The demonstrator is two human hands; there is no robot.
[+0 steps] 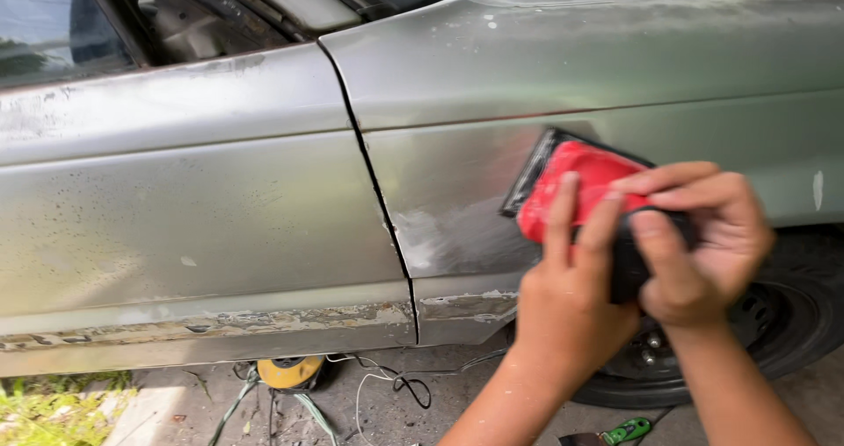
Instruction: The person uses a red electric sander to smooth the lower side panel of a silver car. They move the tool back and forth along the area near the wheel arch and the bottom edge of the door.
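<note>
Both hands, L (567, 301) & R (703, 244), clamped round red-and-black sander (585, 191), its pad flat vs bare grey car fender (571, 68), just above wheel (782, 323), near door seam (378, 182).

one sander (571, 187), two hands (571, 297), one wheel (791, 323)

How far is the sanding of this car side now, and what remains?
Done: the fender beside the door seam shows a dull, bare patch. In hand: the left hand and right hand press a red sanding tool on that panel. Left: the door looks blotchy, and its lower edge has flaking paint.
</note>
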